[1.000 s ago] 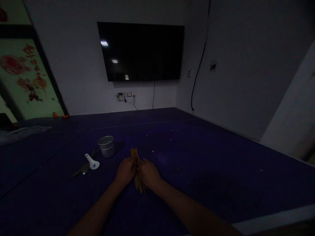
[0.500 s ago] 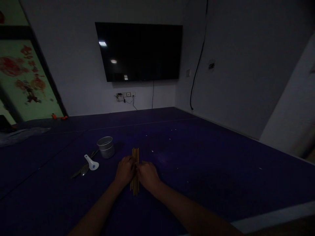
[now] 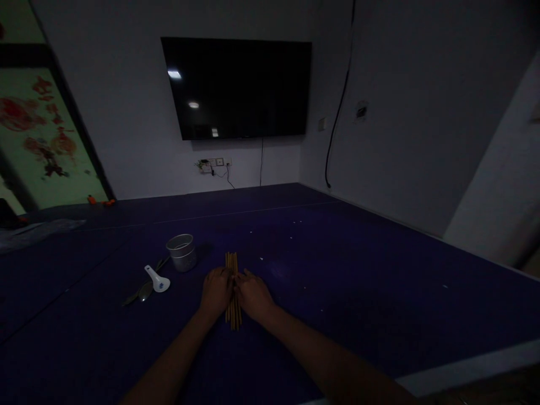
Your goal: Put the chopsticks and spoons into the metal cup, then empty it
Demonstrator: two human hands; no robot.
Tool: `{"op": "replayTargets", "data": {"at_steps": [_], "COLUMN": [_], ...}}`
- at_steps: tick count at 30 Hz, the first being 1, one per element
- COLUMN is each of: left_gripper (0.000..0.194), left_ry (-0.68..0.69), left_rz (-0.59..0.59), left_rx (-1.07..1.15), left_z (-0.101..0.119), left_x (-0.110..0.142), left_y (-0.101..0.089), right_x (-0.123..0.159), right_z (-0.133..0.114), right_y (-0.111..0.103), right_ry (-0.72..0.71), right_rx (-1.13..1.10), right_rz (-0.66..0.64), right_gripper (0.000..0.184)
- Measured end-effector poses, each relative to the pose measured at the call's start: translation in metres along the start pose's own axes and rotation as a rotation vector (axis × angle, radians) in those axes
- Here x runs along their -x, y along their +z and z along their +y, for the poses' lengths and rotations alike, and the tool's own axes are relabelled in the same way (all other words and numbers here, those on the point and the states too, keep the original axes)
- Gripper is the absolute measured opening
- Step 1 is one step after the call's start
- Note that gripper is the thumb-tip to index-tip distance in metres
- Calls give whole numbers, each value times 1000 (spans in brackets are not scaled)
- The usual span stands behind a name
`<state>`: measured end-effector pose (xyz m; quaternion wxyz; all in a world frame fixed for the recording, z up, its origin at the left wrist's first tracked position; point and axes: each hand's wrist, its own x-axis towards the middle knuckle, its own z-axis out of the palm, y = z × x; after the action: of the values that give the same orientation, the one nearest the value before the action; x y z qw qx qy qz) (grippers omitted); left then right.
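A bundle of chopsticks (image 3: pixel 233 319) lies lengthwise on the dark blue surface, pointing away from me. My left hand (image 3: pixel 216 289) closes on the bundle from the left, and my right hand (image 3: pixel 254 294) grips it from the right, with the fingers of both nearly meeting over the middle. The sticks' far and near ends show; their middle is partly covered by the fingers. Left of my hands stands a metal cup (image 3: pixel 182 254), upright. Beside it are a white soup spoon (image 3: pixel 158 280) and a metal spoon (image 3: pixel 145 291).
The blue surface (image 3: pixel 358 264) carries small white scraps and ends at a pale edge at lower right. A long thin thing lies under the white spoon. Clear plastic (image 3: pixel 42 232) lies at far left. A television (image 3: pixel 240 90) hangs on the back wall.
The near ends of the chopsticks have shifted slightly to the right and away from me. Both hands stay around the bundle. The cup and spoons have not moved.
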<state>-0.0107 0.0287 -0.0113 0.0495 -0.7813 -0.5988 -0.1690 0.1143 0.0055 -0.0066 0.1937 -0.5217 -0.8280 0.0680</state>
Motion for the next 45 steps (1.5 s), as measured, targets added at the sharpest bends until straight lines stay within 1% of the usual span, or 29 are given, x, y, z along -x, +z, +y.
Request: {"op": "replayTargets", "data": {"at_steps": [4, 11, 20, 29, 35, 40, 45], "left_gripper": [29, 32, 35, 33, 34, 36, 40], "left_ry": [-22, 0, -15, -15, -10, -35, -43], "left_rz": [-10, 21, -30, -22, -29, -43, -33], "left_rx": [-10, 13, -4, -6, 3, -1, 11], "left_z": [0, -4, 1, 5, 6, 5, 0], "left_x": [-3, -1, 5, 8, 7, 7, 7], "left_y": [1, 3, -4, -8, -11, -9, -2], "right_x": [-4, -2, 0, -1, -1, -1, -1], "right_z": [3, 3, 1, 2, 2, 2, 1], "right_y": [3, 3, -3, -2, -1, 0, -3], "right_ry": [-4, -15, -28, -46, -69, -63, -64], "right_rx": [4, -4, -25, -47, -55, -52, -48], "right_rz": [1, 35, 18, 14, 41, 39, 24], "right_gripper": [36, 34, 31, 31, 32, 31, 32]}}
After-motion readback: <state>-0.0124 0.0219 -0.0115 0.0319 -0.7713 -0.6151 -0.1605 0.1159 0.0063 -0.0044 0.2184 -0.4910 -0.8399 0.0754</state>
